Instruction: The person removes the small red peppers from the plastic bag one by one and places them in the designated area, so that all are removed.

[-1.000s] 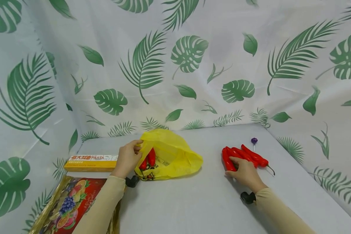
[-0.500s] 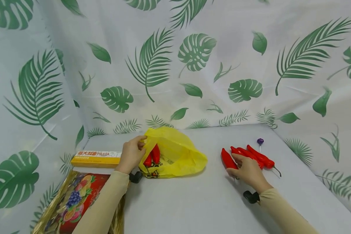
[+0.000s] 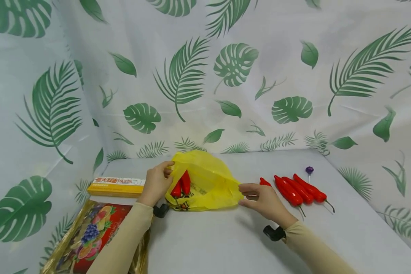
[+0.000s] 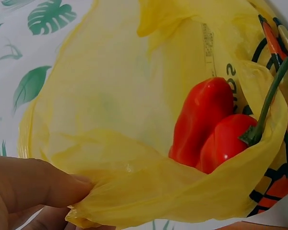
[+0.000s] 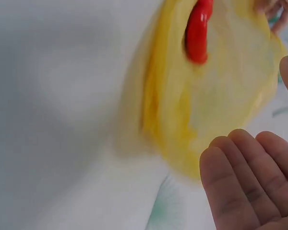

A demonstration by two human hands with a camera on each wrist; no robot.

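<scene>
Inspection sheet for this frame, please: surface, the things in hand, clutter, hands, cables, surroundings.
Surface: grey table, cloth-covered.
Things in hand: yellow bag lying open, two red peppers inside; three loose peppers on the table, a fourth red tip behind the right hand.
Clutter: pasta box, fruit-print packet, purple lollipop.
Hands: left hand pinches the bag's rim; right hand at the bag's right edge, fingers relaxed.
Cables: nothing seen.
Surroundings: leaf-print curtain behind and at both sides.

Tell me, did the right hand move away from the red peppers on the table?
Yes. The right hand left the row of red peppers and went left across the table; now it is at the edge of the yellow bag.
</scene>
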